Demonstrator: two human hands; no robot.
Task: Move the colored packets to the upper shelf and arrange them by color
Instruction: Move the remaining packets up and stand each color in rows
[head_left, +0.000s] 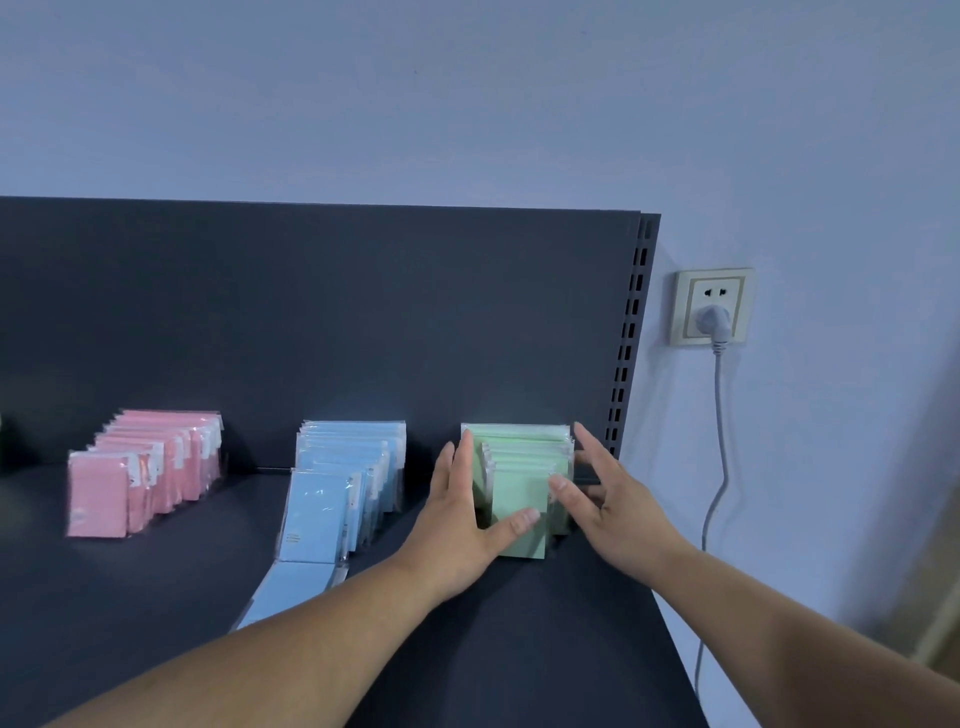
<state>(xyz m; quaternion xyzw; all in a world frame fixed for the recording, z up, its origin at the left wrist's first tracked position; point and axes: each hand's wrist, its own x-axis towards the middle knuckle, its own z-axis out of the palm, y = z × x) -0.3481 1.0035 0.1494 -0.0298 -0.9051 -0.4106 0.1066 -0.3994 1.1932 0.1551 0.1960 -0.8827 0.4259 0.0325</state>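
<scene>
Our left hand presses straight fingers against the left side of the green packets, thumb across the nearest one. Our right hand, fingers spread, touches their right side. They stand far right on the shelf, with blue packets and pink packets to the left.

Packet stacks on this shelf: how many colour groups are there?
3. The pink stack stands at the left, the blue stack in the middle, and the green stack at the right, between the left hand and right hand. More may lie beyond the left edge.
</scene>
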